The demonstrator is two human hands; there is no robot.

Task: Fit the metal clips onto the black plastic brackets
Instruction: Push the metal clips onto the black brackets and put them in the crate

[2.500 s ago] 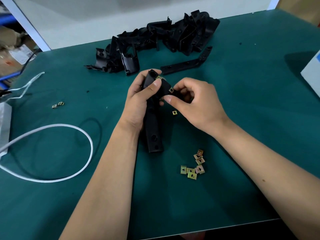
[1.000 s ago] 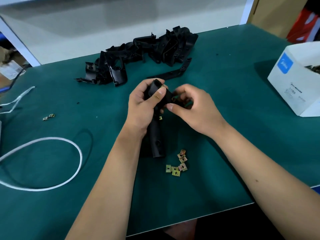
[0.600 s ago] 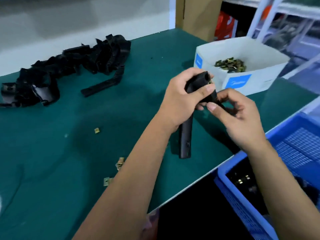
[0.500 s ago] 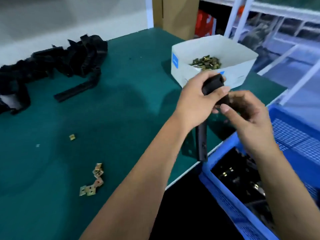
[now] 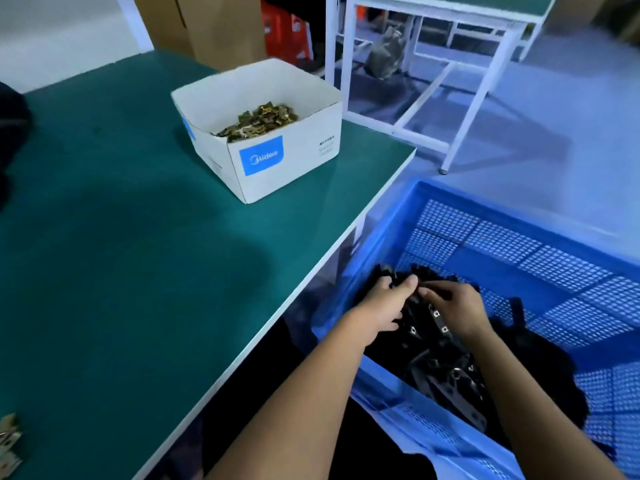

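Note:
Both my hands are down inside a blue perforated crate [image 5: 491, 207] beside the table. My left hand [image 5: 382, 304] grips the upper end of a black plastic bracket [image 5: 420, 311], thumb on top. My right hand [image 5: 459, 308] pinches the same bracket from the right. Small metal clips [image 5: 433, 313] show on it between the hands. It lies on a heap of other black brackets [image 5: 446, 372] in the crate. More metal clips [image 5: 259, 121] fill a white cardboard box [image 5: 294, 150] on the green table [image 5: 138, 271].
A few loose clips [image 5: 8, 441] lie at the table's lower left edge. A dark bracket pile [image 5: 10, 119] shows at the far left. A white metal frame table [image 5: 450, 81] and cardboard boxes [image 5: 214, 26] stand behind.
Both hands carried the bracket from above the table's middle to the right, past the table edge and down into the blue crate. My view swung right with them.

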